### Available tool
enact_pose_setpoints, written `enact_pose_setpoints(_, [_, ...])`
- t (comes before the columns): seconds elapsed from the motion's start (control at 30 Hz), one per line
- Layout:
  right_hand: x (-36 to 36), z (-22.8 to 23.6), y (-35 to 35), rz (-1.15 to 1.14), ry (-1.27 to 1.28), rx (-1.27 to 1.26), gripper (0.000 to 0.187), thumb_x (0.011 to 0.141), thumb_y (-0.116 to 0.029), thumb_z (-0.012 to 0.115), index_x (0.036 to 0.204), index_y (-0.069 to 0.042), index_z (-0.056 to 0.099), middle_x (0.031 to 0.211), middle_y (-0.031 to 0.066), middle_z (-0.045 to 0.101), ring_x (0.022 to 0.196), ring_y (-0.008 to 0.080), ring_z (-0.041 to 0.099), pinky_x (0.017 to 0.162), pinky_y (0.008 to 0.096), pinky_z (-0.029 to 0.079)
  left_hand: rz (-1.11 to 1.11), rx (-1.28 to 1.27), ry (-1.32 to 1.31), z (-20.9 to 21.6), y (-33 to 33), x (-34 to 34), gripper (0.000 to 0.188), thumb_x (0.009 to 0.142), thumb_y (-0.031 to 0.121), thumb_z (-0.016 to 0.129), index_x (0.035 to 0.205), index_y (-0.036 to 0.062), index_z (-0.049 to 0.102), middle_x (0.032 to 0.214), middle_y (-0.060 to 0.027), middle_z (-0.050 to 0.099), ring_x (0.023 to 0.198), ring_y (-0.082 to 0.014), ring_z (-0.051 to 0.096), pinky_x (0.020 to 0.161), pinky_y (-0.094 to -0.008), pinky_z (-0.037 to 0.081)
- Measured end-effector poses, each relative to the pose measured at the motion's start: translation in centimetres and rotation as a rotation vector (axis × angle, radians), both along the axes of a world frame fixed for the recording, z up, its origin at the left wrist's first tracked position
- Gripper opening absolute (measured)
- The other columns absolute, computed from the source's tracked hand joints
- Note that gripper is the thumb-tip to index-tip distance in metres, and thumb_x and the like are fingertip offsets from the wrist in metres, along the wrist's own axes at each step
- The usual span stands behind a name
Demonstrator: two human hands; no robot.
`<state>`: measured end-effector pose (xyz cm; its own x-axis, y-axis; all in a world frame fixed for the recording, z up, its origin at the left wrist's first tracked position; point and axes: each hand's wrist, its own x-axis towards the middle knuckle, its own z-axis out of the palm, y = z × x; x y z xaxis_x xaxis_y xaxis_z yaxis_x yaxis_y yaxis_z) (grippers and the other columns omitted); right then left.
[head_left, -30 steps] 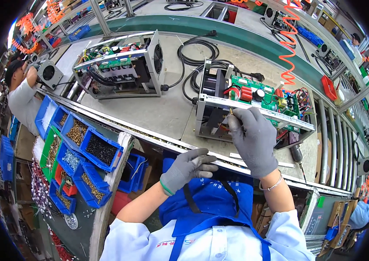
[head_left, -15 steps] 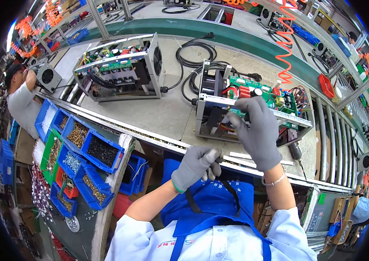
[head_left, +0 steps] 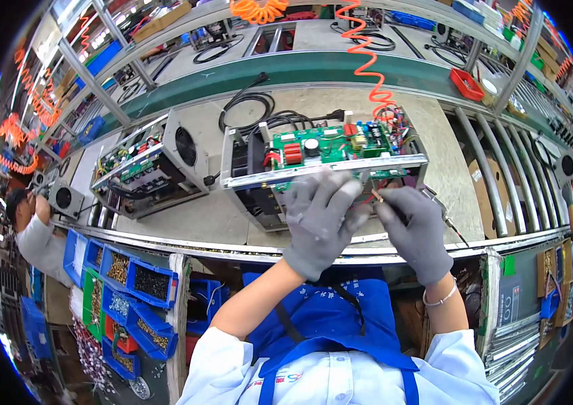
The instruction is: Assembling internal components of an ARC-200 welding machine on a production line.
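An open-framed metal electrical unit (head_left: 327, 169) stands on the bench before me, its green circuit board (head_left: 330, 143) exposed on top. At its front side, my left hand (head_left: 320, 219) is raised in a grey glove, fingers apart and partly smeared by motion, thumb pointing right. My right hand (head_left: 416, 233), gloved too, is pinched on a small copper-coloured piece (head_left: 376, 196) beside a thin red wire; its exact kind is too small to tell. Behind that hand an electric screwdriver (head_left: 443, 208) lies partly hidden, its thin bit pointing toward the bench's front edge.
A second open unit (head_left: 154, 165) with a fan stands to the left. Black power cables (head_left: 246, 108) coil behind. Blue bins (head_left: 154, 283) of screws sit at the lower left. Metal rollers (head_left: 496, 175) run on the right. An orange coiled hose (head_left: 367, 64) hangs above. A co-worker (head_left: 36, 236) is far left.
My left hand has risen from the bench edge to the unit's front. My right hand has come down off the unit's top rail, lower and rightward. The view has shifted.
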<state>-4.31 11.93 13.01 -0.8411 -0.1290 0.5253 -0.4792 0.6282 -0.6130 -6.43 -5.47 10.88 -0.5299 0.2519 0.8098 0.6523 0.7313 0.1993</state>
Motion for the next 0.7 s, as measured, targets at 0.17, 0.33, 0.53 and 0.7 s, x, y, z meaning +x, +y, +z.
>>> enact_pose_setpoints(0.17, [-2.4, -1.6, -0.7, -0.068, 0.074, -0.076, 0.015, 0.082, -0.018, 0.065, 0.092, -0.007, 0.066, 0.076, 0.0114, 0.061, 0.066, 0.0299, 0.061, 0.058, 0.0383, 0.048, 0.354, -0.106, 0.166, -1.7, 3.9, -4.9, 0.032, 0.075, 0.03, 0.061, 0.105, 0.0174, 0.061, 0.111, -0.0005, 0.059, 0.114, -0.022, 0.048, 0.103, -0.0459, 0.027])
enact_pose_setpoints(0.33, [-3.5, -2.9, -1.0, -0.144, 0.148, 0.038, 0.013, 0.082, -0.02, 0.063, 0.089, -0.009, 0.065, 0.074, 0.0097, 0.061, 0.064, 0.0293, 0.061, 0.057, 0.0382, 0.049, 0.336, -0.095, 0.204, -2.7, 4.2, -5.9, 0.023, 0.073, 0.026, 0.059, 0.094, 0.0178, 0.063, 0.097, 0.0009, 0.063, 0.106, -0.0193, 0.054, 0.101, -0.0465, 0.028])
enact_pose_setpoints(0.53, [-3.8, -2.4, -1.7, -0.179, 0.177, 0.045, 0.012, 0.081, -0.022, 0.063, 0.08, -0.01, 0.063, 0.071, 0.0095, 0.06, 0.06, 0.0285, 0.061, 0.053, 0.0387, 0.048, 0.304, -0.09, 0.224, -2.5, 3.8, -6.2, 0.023, 0.07, 0.029, 0.061, 0.091, 0.0185, 0.063, 0.093, 0.0007, 0.064, 0.105, -0.0195, 0.056, 0.101, -0.0493, 0.027])
enact_pose_setpoints(0.7, [-3.8, -2.0, -2.4, -0.247, 0.152, 0.101, 0.017, 0.082, -0.023, 0.062, 0.073, -0.009, 0.059, 0.067, 0.0108, 0.059, 0.057, 0.0297, 0.061, 0.052, 0.0398, 0.048, 0.324, -0.068, 0.225, -2.5, 3.7, -6.1, 0.022, 0.07, 0.029, 0.062, 0.089, 0.0183, 0.063, 0.093, 0.0008, 0.064, 0.108, -0.0211, 0.055, 0.101, -0.0511, 0.025])
